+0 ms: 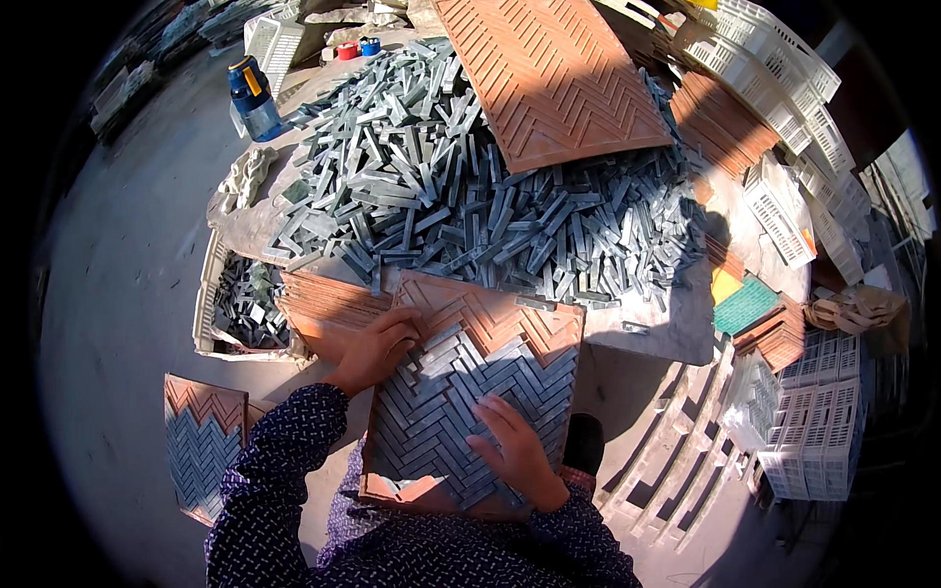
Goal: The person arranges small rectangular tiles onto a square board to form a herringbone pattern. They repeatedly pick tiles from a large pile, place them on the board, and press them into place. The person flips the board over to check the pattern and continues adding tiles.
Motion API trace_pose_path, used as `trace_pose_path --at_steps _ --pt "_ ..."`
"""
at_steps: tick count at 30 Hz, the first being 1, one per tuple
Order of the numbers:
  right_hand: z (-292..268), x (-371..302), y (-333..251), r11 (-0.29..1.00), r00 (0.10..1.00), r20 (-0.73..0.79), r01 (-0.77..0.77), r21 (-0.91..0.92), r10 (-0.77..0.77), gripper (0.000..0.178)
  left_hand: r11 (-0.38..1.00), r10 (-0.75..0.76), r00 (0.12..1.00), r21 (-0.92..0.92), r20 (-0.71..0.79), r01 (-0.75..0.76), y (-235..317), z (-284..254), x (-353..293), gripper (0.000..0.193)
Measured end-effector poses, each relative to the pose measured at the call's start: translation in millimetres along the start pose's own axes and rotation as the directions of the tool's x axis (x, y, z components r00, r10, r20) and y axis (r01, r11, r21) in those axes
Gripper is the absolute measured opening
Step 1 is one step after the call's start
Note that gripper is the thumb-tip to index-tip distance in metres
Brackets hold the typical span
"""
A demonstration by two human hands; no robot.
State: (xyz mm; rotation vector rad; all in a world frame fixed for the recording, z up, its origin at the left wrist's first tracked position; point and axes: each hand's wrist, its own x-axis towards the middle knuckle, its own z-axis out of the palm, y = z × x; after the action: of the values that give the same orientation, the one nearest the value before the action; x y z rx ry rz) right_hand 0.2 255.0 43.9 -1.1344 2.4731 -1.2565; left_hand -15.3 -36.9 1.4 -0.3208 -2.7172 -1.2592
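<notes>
Right hand (515, 451) lies spread and flat on the grey strips already seated in the terracotta mould tray (544, 328) on my lap, pinning them. Left hand (377, 348), fingers curled, presses strips at the tray's left edge. I should keep each strip snug in its groove, then draw from the strip pile (470, 186) on the surface beyond.

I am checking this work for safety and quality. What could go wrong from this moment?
1. The herringbone tray appears to rest partly on the lap, so it may tip and spill the grey strips already laid.
2. The right hand lies flat on the laid strips; sliding it could push them out of their grooves.
3. The big pile of loose strips reaches the table edge, so pieces may fall.
</notes>
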Motion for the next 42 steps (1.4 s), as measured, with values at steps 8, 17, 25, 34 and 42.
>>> trace_pose_path --at_steps 8,17,25,34,42 --pt "-2 -1 -5 0.998 0.999 0.002 -0.038 0.041 0.038 0.042 0.847 -0.132 0.974 0.532 0.186 0.013 16 10 4 0.068" --pt "-8 0 -13 0.998 0.999 0.017 -0.035 0.047 0.034 0.041 0.913 -0.115 0.99 0.4 0.076 0.075 15 1 4 0.071" --pt "-6 23 -13 0.998 0.998 0.055 -0.04 0.038 0.038 0.038 0.826 -0.146 0.979 0.562 0.142 0.042 15 9 5 0.073" --pt "52 55 18 0.879 0.988 0.062 0.152 -0.451 -0.14 0.068 0.936 -0.188 0.976 0.32 0.107 0.146 16 3 -17 0.077" --pt "54 44 -6 0.9 0.981 0.162 0.162 -0.406 -0.103 0.069 0.836 -0.151 0.987 0.54 0.063 0.094 24 7 -22 0.072"
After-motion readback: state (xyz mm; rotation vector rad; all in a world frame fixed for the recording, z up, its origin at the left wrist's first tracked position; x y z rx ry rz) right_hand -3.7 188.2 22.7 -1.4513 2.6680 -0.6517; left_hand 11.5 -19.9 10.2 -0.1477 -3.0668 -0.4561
